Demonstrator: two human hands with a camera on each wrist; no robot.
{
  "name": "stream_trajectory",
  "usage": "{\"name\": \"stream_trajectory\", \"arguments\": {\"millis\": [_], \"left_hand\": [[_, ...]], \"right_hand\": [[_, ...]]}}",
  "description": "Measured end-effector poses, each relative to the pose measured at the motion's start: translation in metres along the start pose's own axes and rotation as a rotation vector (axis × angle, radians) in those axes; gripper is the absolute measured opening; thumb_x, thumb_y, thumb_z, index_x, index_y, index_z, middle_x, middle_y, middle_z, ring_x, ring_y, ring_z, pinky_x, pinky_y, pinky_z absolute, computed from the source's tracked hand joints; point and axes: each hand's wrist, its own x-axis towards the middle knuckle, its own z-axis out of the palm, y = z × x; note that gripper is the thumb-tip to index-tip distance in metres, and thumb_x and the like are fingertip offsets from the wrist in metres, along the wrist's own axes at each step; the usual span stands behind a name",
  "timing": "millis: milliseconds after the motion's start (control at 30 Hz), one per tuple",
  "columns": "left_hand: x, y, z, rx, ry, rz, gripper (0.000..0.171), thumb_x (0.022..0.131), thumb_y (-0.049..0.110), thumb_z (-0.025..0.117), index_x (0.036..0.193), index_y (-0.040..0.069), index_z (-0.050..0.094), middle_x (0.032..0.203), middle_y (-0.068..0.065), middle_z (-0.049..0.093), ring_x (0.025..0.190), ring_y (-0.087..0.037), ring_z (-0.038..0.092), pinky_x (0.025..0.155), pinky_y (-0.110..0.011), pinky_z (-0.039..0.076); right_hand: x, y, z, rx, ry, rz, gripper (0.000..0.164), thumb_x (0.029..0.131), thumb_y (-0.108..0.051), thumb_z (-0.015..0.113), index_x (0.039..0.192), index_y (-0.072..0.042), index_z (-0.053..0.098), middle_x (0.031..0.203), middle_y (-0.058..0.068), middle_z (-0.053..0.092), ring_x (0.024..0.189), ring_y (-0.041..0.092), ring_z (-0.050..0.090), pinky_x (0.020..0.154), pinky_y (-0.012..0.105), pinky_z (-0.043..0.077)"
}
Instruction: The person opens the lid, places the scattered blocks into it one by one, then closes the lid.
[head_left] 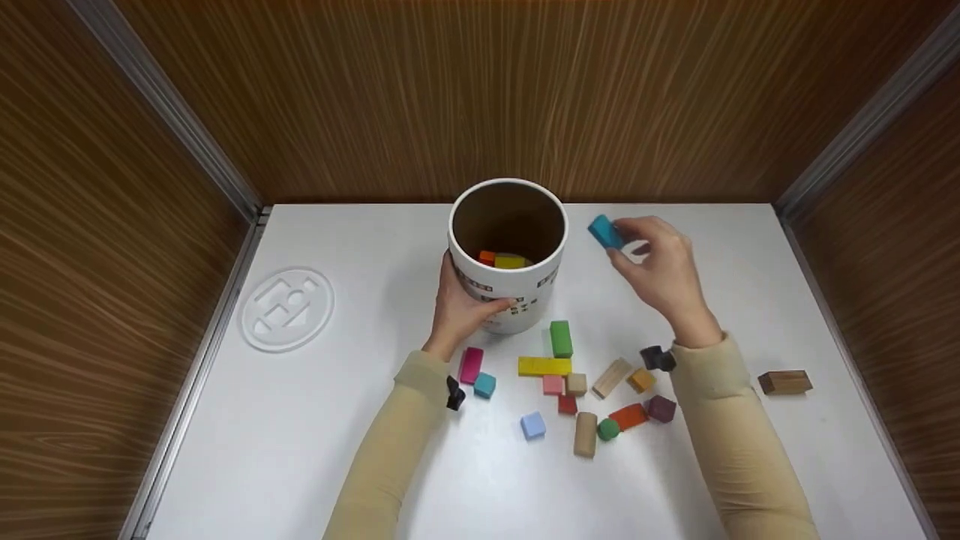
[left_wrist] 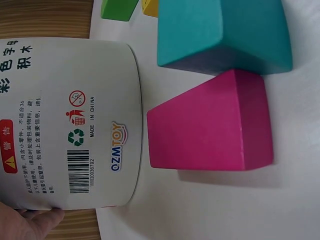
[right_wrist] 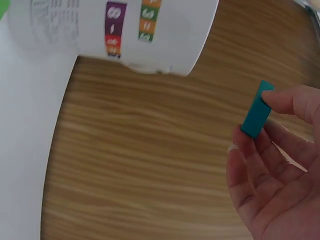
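A white cylindrical tub (head_left: 525,279) with printed sides stands upright at the back of the table. My left hand (head_left: 459,309) grips it from the left, thumb across its front. Inside the tub lie an orange block (head_left: 487,258) and a yellow block (head_left: 509,262); anything beneath them is hidden. To the right of the rim, my right hand (head_left: 661,271) pinches a blue block (head_left: 604,232) between thumb and fingers, held above the table and apart from the tub. In the left wrist view, a magenta block (left_wrist: 200,125) and a teal block (left_wrist: 200,32) lie near the tub's base.
Several loose blocks are scattered in front of the tub, among them a green block (head_left: 561,339), a light blue cube (head_left: 533,425) and a purple block (head_left: 661,409). A brown wooden block (head_left: 785,382) lies far right. At left is a round white plaque (head_left: 287,309). Wood-grain panels (head_left: 517,97) enclose the table.
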Motion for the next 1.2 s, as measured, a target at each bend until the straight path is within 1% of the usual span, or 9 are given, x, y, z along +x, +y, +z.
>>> {"name": "stream_trajectory", "arguments": {"millis": [200,300,400,533,667,733,867,1000,1200], "left_hand": [[0.000,-0.001,0.001,-0.015,0.000,0.006,0.130,0.058,0.059,0.089,0.156,0.025,0.010,0.156,-0.002,0.026,0.139,-0.012,0.029,0.115,-0.044,0.027],[0.000,-0.001,0.001,-0.023,-0.002,0.000,0.129,0.059,0.057,0.089,0.156,0.025,0.010,0.156,-0.003,0.026,0.139,-0.013,0.029,0.115,-0.045,0.028],[0.000,-0.001,0.001,-0.017,-0.001,-0.007,0.127,0.059,0.059,0.088,0.155,0.032,0.010,0.156,0.000,0.026,0.138,-0.012,0.029,0.115,-0.044,0.028],[0.000,-0.001,0.000,-0.006,-0.002,0.008,0.123,0.059,0.062,0.087,0.152,0.041,0.009,0.155,0.003,0.028,0.137,-0.008,0.030,0.115,-0.040,0.027],[0.000,-0.002,-0.001,-0.009,-0.003,0.009,0.120,0.061,0.062,0.086,0.151,0.044,0.009,0.154,0.003,0.028,0.137,-0.008,0.030,0.115,-0.040,0.027],[0.001,-0.002,-0.001,-0.008,-0.003,0.002,0.120,0.061,0.061,0.086,0.151,0.042,0.009,0.154,0.004,0.028,0.137,-0.009,0.030,0.116,-0.041,0.026],[0.001,-0.001,-0.002,0.001,-0.003,-0.011,0.124,0.059,0.061,0.087,0.153,0.039,0.009,0.156,0.004,0.027,0.138,-0.011,0.030,0.116,-0.042,0.026],[0.001,-0.001,-0.002,0.006,-0.003,-0.023,0.129,0.056,0.062,0.088,0.154,0.036,0.008,0.156,0.003,0.026,0.138,-0.010,0.029,0.116,-0.041,0.026],[0.001,-0.001,-0.003,0.004,-0.004,-0.029,0.130,0.055,0.060,0.089,0.153,0.038,0.007,0.155,0.007,0.026,0.138,-0.009,0.029,0.116,-0.039,0.026]], "right_hand": [[0.015,-0.017,0.018,0.003,-0.079,-0.004,0.031,0.086,-0.005,0.074,0.116,-0.002,0.068,0.112,0.011,0.066,0.100,0.024,0.063,0.081,0.043,0.057],[0.020,-0.021,0.026,-0.003,-0.104,-0.010,0.027,0.087,-0.006,0.074,0.114,-0.002,0.070,0.112,0.010,0.065,0.099,0.023,0.063,0.082,0.043,0.057],[0.025,-0.023,0.034,-0.015,-0.119,-0.037,0.023,0.087,-0.006,0.074,0.109,-0.002,0.072,0.111,0.010,0.065,0.098,0.023,0.062,0.081,0.040,0.057],[0.030,-0.023,0.045,-0.033,-0.130,-0.076,0.020,0.086,-0.005,0.074,0.106,-0.002,0.073,0.110,0.011,0.065,0.096,0.023,0.063,0.079,0.038,0.057],[0.034,-0.023,0.054,-0.031,-0.147,-0.084,0.019,0.087,-0.006,0.072,0.105,-0.002,0.073,0.113,0.011,0.065,0.098,0.024,0.063,0.080,0.037,0.057],[0.035,-0.023,0.056,-0.029,-0.151,-0.087,0.019,0.088,-0.008,0.071,0.106,-0.003,0.074,0.115,0.010,0.064,0.100,0.023,0.062,0.080,0.036,0.057],[0.034,-0.021,0.057,-0.031,-0.149,-0.083,0.021,0.091,-0.012,0.070,0.110,-0.004,0.073,0.121,0.009,0.061,0.106,0.023,0.060,0.082,0.037,0.057],[0.026,-0.015,0.050,-0.052,-0.155,-0.051,0.024,0.091,-0.013,0.070,0.114,-0.005,0.071,0.125,0.010,0.059,0.111,0.026,0.057,0.084,0.041,0.056],[0.006,0.004,0.035,-0.108,-0.169,0.016,0.031,0.090,-0.014,0.071,0.120,-0.005,0.068,0.129,0.012,0.055,0.117,0.031,0.055,0.088,0.046,0.055]]}}
